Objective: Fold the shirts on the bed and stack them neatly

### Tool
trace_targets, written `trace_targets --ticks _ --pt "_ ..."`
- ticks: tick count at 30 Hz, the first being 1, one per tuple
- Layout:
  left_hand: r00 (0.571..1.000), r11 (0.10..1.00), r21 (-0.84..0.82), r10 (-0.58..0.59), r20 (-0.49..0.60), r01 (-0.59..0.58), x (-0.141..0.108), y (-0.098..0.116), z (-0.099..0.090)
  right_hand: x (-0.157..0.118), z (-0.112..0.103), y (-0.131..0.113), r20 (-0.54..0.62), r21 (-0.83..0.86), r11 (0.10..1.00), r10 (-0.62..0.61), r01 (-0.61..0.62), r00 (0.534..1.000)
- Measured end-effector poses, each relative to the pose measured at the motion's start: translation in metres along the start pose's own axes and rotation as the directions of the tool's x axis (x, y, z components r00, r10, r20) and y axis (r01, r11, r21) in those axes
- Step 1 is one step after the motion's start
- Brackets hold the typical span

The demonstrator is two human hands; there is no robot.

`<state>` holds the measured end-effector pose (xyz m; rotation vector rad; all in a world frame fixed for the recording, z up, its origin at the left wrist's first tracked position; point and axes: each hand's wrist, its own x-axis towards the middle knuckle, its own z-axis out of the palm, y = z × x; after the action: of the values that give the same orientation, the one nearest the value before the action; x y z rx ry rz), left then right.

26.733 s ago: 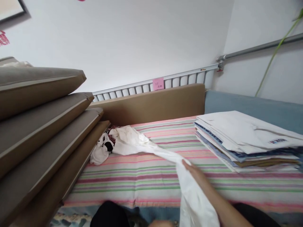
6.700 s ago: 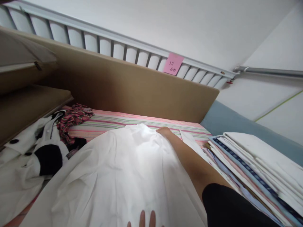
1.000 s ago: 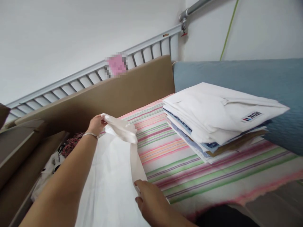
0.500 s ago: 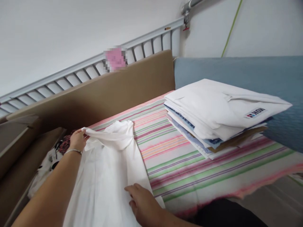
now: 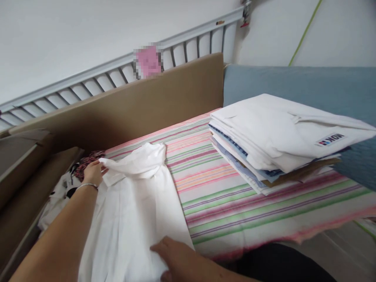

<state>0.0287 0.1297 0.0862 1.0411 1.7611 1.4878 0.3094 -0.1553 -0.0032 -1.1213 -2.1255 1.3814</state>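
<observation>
A white shirt (image 5: pixel 141 211) lies lengthwise on a striped cloth (image 5: pixel 223 203), its top end bunched in loose folds. My left hand (image 5: pixel 93 172), with a bracelet on the wrist, pinches the shirt's upper left corner and keeps it slightly raised. Lower down, my right hand (image 5: pixel 173 254) is over the right side of the shirt, its index finger stretched out and the thumb apart. Part of the right hand is cut off by the bottom edge of the picture.
A stack of folded clothes (image 5: pixel 282 133), white on top with a small logo, stands at the right. Behind are a brown padded board (image 5: pixel 164 98), a radiator (image 5: pixel 111 80) and a blue backrest (image 5: pixel 293 84). Patterned clothes (image 5: pixel 63 196) lie at the left beside brown panels (image 5: pixel 38 176).
My right hand has slid down the shirt towards me. My left hand keeps its pinch on the corner. The view has shifted a little, with the stack now further right.
</observation>
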Motion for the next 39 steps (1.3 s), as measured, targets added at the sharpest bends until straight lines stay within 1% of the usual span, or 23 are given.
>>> trace_targets --ticks 1,3,4,5,6,7,8,10,12,14,16,17,18,19,20,21,24,27,30,33,35,37,39 --pt "1.0 0.998 0.056 -0.002 0.007 0.001 -0.006 -0.004 -0.001 -0.006 -0.005 -0.004 0.112 0.029 0.998 -0.064 0.061 0.992" --pt "1.0 0.985 0.172 0.021 0.01 -0.023 -0.024 -0.016 -0.002 -0.017 -0.022 -0.012 0.344 0.12 0.985 -0.158 0.124 0.926" --pt "0.999 0.975 0.218 0.045 0.025 -0.05 -0.037 -0.022 -0.003 -0.02 -0.033 -0.014 0.408 0.156 0.982 -0.16 0.104 0.899" --pt "0.996 0.964 0.253 0.072 0.05 -0.082 -0.053 -0.028 -0.004 -0.021 -0.044 -0.013 0.418 0.175 0.983 -0.13 0.06 0.899" --pt "0.992 0.954 0.278 0.095 0.083 -0.115 -0.073 -0.034 -0.005 -0.02 -0.056 -0.009 0.362 0.178 0.984 -0.063 -0.003 0.93" --pt "0.987 0.945 0.294 0.111 0.12 -0.142 -0.096 -0.04 -0.007 -0.018 -0.067 -0.003 0.241 0.177 0.981 0.032 -0.076 0.97" --pt "0.978 0.937 0.304 0.122 0.169 -0.169 -0.122 -0.044 -0.011 -0.015 -0.076 0.004 0.085 0.182 0.972 0.138 -0.152 0.987" --pt "0.953 0.927 0.312 0.121 0.279 -0.209 -0.181 -0.053 -0.022 -0.01 -0.088 0.02 -0.172 0.201 0.94 0.311 -0.276 0.935" --pt "0.897 0.917 0.308 0.106 0.429 -0.255 -0.242 -0.064 -0.037 -0.009 -0.093 0.03 -0.274 0.168 0.925 0.377 -0.342 0.885" --pt "0.877 0.919 0.342 0.008 0.481 -0.196 -0.296 -0.079 -0.051 -0.013 -0.091 0.032 -0.277 0.038 0.924 0.375 -0.38 0.885" --pt "0.854 0.91 0.414 -0.229 0.468 0.017 -0.336 -0.096 -0.062 -0.018 -0.083 0.028 -0.199 -0.122 0.892 0.407 -0.435 0.891" --pt "0.807 0.876 0.455 -0.383 0.449 0.162 -0.35 -0.105 -0.065 -0.02 -0.078 0.025 -0.143 -0.18 0.87 0.439 -0.46 0.887" --pt "0.739 0.823 0.486 -0.519 0.43 0.295 -0.36 -0.112 -0.066 -0.022 -0.073 0.023 -0.084 -0.216 0.852 0.471 -0.478 0.878" --pt "0.669 0.768 0.509 -0.616 0.416 0.39 -0.367 -0.118 -0.065 -0.024 -0.067 0.021 -0.03 -0.224 0.846 0.489 -0.483 0.872" --pt "0.62 0.725 0.525 -0.673 0.403 0.446 -0.371 -0.122 -0.063 -0.025 -0.061 0.02 0.011 -0.214 0.853 0.489 -0.476 0.872" --pt "0.599 0.709 0.526 -0.694 0.4 0.47 -0.374 -0.125 -0.061 -0.028 -0.055 0.019 0.035 -0.198 0.866 0.474 -0.459 0.88" --pt "0.592 0.755 0.392 -0.656 0.469 0.526 -0.375 -0.132 -0.052 -0.04 -0.033 0.018 0.008 -0.212 0.902 0.386 -0.375 0.923" --pt "0.562 0.769 0.201 -0.593 0.576 0.606 -0.375 -0.14 -0.048 -0.064 -0.005 0.019 -0.086 -0.339 0.882 0.318 -0.328 0.944" --pt "0.566 0.795 0.137 -0.53 0.632 0.591 -0.374 -0.148 -0.049 -0.09 0.02 0.023 -0.047 -0.471 0.79 0.421 -0.392 0.906" --pt "0.564 0.817 0.088 -0.467 0.681 0.57 -0.375 -0.149 -0.052 -0.1 0.031 0.029 -0.019 -0.487 0.732 0.535 -0.475 0.844" --pt "0.556 0.816 0.079 -0.458 0.694 0.573 -0.376 -0.145 -0.053 -0.096 0.031 0.033 -0.14 -0.376 0.744 0.544 -0.553 0.827" --pt "0.546 0.807 0.072 -0.458 0.701 0.586 -0.378 -0.139 -0.055 -0.086 0.03 0.037 -0.231 -0.124 0.769 0.593 -0.627 0.772" --pt "0.535 0.796 0.063 -0.461 0.708 0.603 -0.379 -0.134 -0.056 -0.074 0.034 0.04 -0.192 0.137 0.744 0.668 -0.654 0.719"
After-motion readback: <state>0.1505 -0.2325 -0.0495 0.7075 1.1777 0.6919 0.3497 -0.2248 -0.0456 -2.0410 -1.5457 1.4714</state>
